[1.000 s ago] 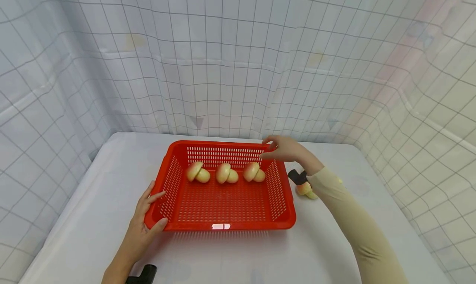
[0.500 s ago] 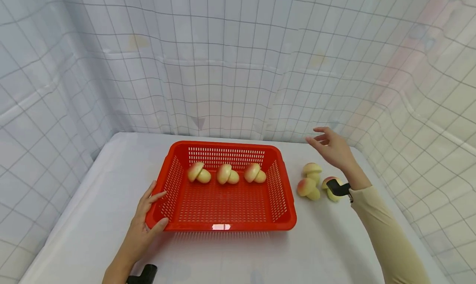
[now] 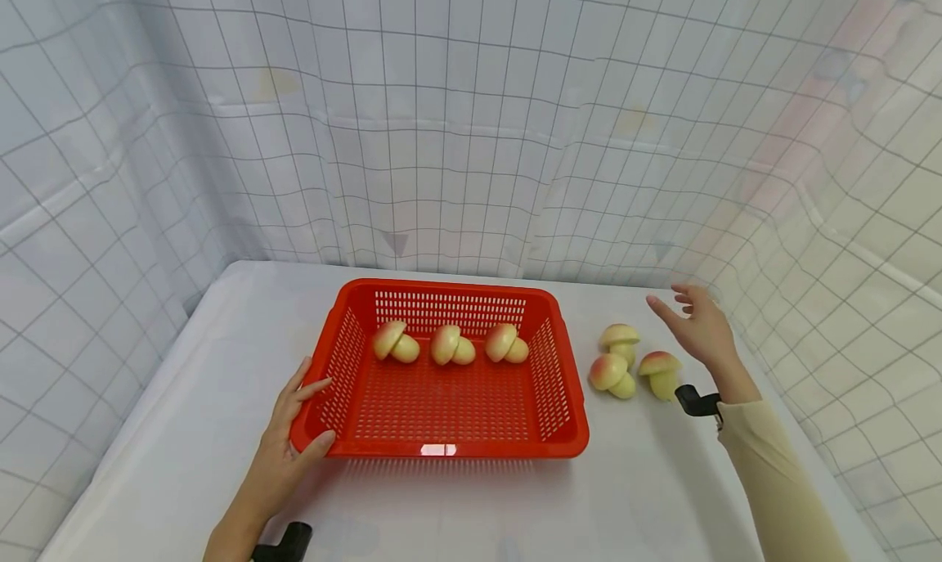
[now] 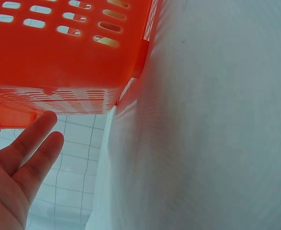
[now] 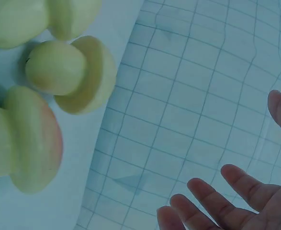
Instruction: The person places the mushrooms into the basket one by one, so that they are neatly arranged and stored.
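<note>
A red plastic basket (image 3: 441, 447) with slotted walls sits mid-table. Inside, toward its back, three cream mushrooms with reddish caps lie in a row: a left one (image 3: 396, 343), a middle one (image 3: 452, 346) and a right one (image 3: 506, 344). My left hand (image 3: 275, 456) rests on the basket's front left corner, thumb on the rim and fingers spread nearly straight. Right of the basket are three more mushrooms: a back one (image 3: 620, 341), a front one (image 3: 612, 375) and a right one (image 3: 661, 374). My right hand (image 3: 702, 325) hovers empty behind them, fingers apart.
A white cloth (image 3: 441, 513) covers the table. White curtains with a grid pattern (image 3: 456, 137) enclose the back and both sides, close behind the table's far edge. Black camera mounts (image 3: 699, 400) sit on both wrists.
My right hand has moved right from the basket's back right corner, past the loose mushrooms, and lowered slightly, uncovering them. My left hand and the basket have barely moved.
</note>
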Action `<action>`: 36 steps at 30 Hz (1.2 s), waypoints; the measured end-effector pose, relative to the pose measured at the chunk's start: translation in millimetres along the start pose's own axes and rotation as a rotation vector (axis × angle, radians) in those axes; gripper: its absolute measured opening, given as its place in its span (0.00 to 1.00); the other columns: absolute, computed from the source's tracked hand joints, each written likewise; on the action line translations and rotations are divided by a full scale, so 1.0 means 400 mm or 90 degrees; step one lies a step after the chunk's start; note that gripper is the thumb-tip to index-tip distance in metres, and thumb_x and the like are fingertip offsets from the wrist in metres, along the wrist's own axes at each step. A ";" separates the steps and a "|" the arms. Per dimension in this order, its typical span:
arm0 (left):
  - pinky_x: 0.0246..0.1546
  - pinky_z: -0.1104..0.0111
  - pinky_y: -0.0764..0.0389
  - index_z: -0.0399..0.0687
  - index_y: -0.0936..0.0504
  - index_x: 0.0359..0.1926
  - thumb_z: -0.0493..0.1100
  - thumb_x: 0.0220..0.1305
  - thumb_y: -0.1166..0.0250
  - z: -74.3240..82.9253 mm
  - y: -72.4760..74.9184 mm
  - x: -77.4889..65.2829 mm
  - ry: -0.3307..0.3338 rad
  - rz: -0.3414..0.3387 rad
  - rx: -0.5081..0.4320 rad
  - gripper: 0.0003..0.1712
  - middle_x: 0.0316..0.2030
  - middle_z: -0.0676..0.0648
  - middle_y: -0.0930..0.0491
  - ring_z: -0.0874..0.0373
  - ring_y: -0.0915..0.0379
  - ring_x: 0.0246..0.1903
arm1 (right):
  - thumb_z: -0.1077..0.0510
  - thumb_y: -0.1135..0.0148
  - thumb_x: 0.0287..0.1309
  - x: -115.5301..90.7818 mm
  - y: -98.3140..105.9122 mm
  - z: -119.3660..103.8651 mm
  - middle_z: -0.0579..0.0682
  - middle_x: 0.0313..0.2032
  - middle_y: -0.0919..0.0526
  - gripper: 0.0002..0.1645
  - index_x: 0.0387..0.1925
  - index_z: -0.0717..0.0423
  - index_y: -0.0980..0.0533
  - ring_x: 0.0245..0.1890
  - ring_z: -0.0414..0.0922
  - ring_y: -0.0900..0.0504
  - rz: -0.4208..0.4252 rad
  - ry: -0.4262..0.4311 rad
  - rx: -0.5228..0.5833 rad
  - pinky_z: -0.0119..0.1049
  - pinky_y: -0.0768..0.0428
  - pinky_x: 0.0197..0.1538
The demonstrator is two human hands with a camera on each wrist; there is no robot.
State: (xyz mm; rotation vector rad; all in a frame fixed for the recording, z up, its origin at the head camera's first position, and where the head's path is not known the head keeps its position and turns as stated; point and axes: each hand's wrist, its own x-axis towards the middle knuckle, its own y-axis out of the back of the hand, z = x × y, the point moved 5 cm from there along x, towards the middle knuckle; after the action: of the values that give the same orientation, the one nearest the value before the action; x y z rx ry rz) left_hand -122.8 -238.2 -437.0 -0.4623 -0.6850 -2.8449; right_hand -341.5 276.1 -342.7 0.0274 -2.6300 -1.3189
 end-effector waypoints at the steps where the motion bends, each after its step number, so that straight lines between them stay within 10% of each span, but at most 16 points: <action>1: 0.45 0.78 0.30 0.50 0.35 0.67 0.37 0.56 0.36 -0.001 0.000 0.000 0.000 0.000 0.001 0.36 0.73 0.57 0.58 0.65 0.54 0.65 | 0.33 0.50 0.62 -0.002 -0.005 0.012 0.73 0.60 0.35 0.48 0.66 0.68 0.43 0.57 0.68 0.34 -0.011 -0.010 -0.006 0.62 0.35 0.53; 17: 0.45 0.79 0.30 0.49 0.35 0.66 0.36 0.55 0.36 0.003 0.001 0.000 -0.008 0.006 -0.002 0.36 0.73 0.52 0.56 0.65 0.53 0.64 | 0.25 0.59 0.59 -0.041 -0.097 0.142 0.82 0.59 0.42 0.63 0.68 0.75 0.62 0.58 0.72 0.39 -0.221 -0.137 -0.093 0.64 0.35 0.52; 36: 0.48 0.80 0.34 0.48 0.34 0.66 0.35 0.55 0.37 0.003 -0.001 0.000 -0.021 0.006 0.012 0.35 0.73 0.55 0.57 0.65 0.55 0.66 | 0.23 0.57 0.56 -0.075 -0.122 0.163 0.81 0.61 0.46 0.65 0.69 0.73 0.60 0.56 0.75 0.38 -0.211 -0.176 -0.108 0.66 0.34 0.50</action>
State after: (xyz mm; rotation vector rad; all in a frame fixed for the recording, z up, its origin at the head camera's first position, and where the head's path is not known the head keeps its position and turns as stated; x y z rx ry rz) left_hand -122.6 -237.3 -436.2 -0.5091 -0.7127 -2.8256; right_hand -327.7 301.5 -424.5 0.2886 -2.8177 -1.7643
